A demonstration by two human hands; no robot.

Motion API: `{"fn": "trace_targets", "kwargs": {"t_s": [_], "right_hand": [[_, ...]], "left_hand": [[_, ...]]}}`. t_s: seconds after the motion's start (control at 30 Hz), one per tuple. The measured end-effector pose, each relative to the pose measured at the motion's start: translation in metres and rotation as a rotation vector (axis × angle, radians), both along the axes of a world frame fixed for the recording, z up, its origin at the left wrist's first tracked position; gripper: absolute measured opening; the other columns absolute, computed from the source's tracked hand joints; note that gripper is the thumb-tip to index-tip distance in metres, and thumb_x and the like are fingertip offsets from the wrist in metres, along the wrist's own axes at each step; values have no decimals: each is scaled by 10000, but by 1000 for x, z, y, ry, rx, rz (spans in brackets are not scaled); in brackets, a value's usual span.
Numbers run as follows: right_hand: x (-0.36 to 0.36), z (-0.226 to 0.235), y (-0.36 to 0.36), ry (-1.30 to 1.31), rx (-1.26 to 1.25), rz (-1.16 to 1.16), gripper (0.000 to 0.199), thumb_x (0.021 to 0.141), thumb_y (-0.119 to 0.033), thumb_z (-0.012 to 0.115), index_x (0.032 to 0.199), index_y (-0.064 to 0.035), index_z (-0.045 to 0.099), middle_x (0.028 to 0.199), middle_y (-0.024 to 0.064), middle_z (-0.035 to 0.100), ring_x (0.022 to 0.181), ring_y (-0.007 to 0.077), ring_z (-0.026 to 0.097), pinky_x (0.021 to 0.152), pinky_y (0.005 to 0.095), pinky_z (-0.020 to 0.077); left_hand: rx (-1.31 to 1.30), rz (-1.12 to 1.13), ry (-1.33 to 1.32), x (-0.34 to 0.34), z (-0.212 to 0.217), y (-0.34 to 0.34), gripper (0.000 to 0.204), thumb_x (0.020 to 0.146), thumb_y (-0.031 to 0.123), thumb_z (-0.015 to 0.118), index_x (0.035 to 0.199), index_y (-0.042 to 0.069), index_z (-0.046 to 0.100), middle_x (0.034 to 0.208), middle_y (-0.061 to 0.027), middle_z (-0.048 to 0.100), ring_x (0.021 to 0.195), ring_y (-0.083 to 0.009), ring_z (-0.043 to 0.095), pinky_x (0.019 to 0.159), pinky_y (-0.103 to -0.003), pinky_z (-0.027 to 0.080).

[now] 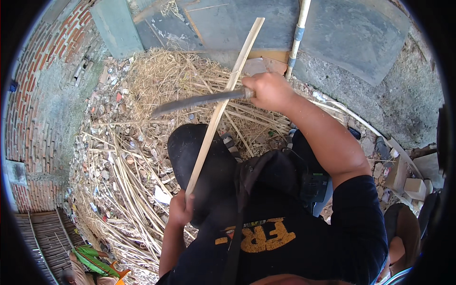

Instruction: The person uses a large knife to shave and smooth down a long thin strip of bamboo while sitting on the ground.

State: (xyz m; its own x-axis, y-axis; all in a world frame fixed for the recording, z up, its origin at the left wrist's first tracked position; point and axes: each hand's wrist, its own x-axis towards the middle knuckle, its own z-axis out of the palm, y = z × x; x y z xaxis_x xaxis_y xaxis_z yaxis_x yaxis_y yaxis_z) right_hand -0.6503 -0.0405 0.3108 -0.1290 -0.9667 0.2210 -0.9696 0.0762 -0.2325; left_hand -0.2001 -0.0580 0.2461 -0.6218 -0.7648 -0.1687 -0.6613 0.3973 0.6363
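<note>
My left hand [181,209] is closed around the lower end of a long, pale split bamboo strip [207,137]. The strip slants up and away past my bent knee, its far end near the grey panels. In my right hand [269,90] is the short handle of a machete [187,103], gripped in a fist. Its dark, slightly curved blade points left and crosses the strip above its middle; the blade looks a little blurred. Whether the edge bites into the bamboo I cannot tell.
Thin bamboo strips [135,194] lie in a loose bundle at left. A heap of shavings [161,78] lies ahead by grey panels [237,26]. A pale pole [298,40] leans there. Rubble covers the ground, a brick wall [40,114] stands left, and other people sit at both lower corners.
</note>
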Motion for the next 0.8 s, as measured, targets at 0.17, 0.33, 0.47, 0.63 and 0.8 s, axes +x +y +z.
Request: {"fn": "trace_targets", "kwargs": {"t_s": [0.17,0.33,0.47,0.63,0.8], "right_hand": [[-40,-35,-8,-89,10,-144,264,746,-156,666,1009,-140,683,850,106,706,838,328,684,759,481,545],[-42,-22,-9,-123,-34,-254,293,748,-169,671,1041,-149,685,873,102,715,861,326,690,767,495,541],[-9,0,0,-104,-5,-56,221,744,-152,673,964,-132,669,856,113,708,842,322,694,733,466,546],[-34,-26,-3,-147,2,-111,245,742,-165,678,985,-135,689,863,134,706,847,346,685,754,467,548],[-42,-23,-6,-110,-97,-210,243,722,-136,694,952,-69,653,851,174,687,817,379,668,755,475,531]], "left_hand": [[52,12,-26,-7,1,-3,349,975,292,544,810,-15,518,629,-256,558,625,-474,586,553,-475,443],[47,12,-32,0,5,-3,359,983,311,532,836,-17,540,651,-244,584,647,-450,605,583,-456,464],[72,4,14,0,3,-2,361,985,307,526,821,-13,535,643,-228,582,630,-424,610,578,-446,462],[141,8,-23,-14,18,-4,374,997,316,512,834,-18,547,638,-222,577,614,-398,609,582,-429,460],[87,1,-17,0,9,-5,403,1000,353,509,859,-22,559,657,-228,584,627,-400,613,588,-428,461]]}}
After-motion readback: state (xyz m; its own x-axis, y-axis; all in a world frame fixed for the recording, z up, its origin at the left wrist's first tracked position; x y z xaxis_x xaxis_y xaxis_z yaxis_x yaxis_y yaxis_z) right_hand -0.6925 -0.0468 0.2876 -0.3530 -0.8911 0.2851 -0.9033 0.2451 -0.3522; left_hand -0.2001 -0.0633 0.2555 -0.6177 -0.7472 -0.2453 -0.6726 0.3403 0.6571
